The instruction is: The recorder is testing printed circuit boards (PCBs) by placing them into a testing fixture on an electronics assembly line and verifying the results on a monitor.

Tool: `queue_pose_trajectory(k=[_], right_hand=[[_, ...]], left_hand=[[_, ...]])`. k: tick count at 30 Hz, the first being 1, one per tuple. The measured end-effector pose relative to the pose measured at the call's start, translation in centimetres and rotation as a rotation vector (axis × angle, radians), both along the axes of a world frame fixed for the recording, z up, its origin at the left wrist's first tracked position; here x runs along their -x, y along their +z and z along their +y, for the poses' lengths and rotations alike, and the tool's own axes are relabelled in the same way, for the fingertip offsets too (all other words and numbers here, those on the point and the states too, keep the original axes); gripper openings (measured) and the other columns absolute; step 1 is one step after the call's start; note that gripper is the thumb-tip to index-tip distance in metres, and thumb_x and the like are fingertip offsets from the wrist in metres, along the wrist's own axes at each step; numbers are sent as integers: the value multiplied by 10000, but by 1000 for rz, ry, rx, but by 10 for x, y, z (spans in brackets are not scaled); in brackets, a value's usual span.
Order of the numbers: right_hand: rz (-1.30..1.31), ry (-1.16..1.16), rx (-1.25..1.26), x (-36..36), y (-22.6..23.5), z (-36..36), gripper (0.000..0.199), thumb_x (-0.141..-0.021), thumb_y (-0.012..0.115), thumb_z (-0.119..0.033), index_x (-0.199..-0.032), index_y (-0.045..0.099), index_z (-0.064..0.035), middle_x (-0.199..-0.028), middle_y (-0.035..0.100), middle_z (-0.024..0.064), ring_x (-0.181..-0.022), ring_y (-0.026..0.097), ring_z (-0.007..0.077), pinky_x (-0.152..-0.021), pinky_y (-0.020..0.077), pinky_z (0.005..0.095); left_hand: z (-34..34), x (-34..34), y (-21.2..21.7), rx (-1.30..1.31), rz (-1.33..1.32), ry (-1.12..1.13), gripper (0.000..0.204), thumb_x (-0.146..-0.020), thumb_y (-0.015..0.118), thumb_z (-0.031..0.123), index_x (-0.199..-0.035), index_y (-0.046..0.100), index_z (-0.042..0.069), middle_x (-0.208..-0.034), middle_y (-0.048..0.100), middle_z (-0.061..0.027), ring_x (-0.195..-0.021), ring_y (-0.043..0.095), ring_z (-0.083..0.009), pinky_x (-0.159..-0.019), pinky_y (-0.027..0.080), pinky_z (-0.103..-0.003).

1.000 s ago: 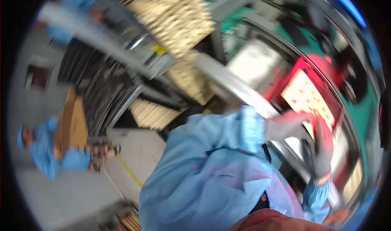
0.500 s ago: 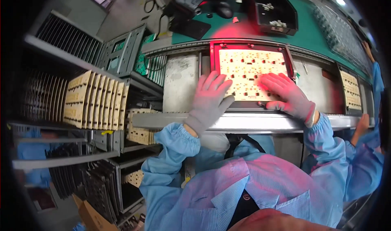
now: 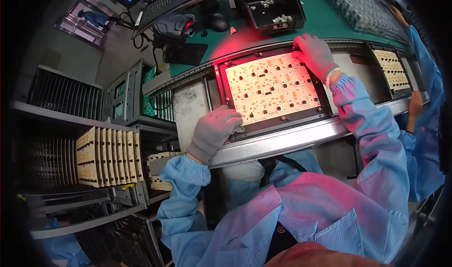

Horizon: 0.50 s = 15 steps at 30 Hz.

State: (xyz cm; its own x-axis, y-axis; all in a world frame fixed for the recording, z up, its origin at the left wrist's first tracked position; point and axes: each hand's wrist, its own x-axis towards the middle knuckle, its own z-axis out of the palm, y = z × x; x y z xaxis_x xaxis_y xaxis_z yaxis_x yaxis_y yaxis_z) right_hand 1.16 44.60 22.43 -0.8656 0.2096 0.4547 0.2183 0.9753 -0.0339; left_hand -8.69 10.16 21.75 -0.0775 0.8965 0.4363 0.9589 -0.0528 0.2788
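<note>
A cream circuit board [image 3: 270, 90] with small dark components lies in a black frame [image 3: 259, 127] on the conveyor rail, lit red from above. My left hand [image 3: 214, 131], in a grey glove, is closed at the near left corner of the frame, its thumb and fingertips by the board's edge. At the far right corner, my right hand [image 3: 314, 57], gloved too, has its fingers bent down over the frame's edge. What the fingertips grip there is hidden by the gloves. Small dark clips [image 3: 284, 118] sit along the frame's sides.
Upright cream boards [image 3: 108, 156] fill a rack on the left. Behind the rail, a black bin [image 3: 275, 12] holds small white parts, near a scanner [image 3: 172, 27] and mouse [image 3: 219, 22]. Another framed board [image 3: 391, 69] lies to the right, near a co-worker's hand [image 3: 415, 106].
Both hands were flat over the board. The left moved to the frame's near left corner, the right to its far right corner, and their fingers have curled. The view has also turned.
</note>
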Motion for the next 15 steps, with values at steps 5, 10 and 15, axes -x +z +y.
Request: queue_pose_trajectory(k=[5,10,15], right_hand=[[-215,-182,-280,20,-4,-13,208,-831,626,-299,-911,594,-110,-891,574,108,-839,587,272,-656,471,372],[-537,-59,-395,33,-14,14,176,-814,600,-263,-704,710,-180,-730,680,66,-716,671,257,-562,487,390],[-596,-40,-371,33,12,15,238,-798,596,-351,-758,732,-159,-764,688,93,-723,672,282,-624,513,397]], left_hand=[[14,7,36,374,-224,57,223,-690,725,340,-757,650,141,-715,614,-48,-758,623,-224,-614,472,-340],[19,0,39,593,-27,49,222,-734,706,292,-822,620,108,-815,619,-39,-813,607,-234,-652,478,-360],[10,0,5,225,336,-71,227,-729,636,139,-947,590,96,-1032,593,-53,-997,599,-253,-789,522,-348]])
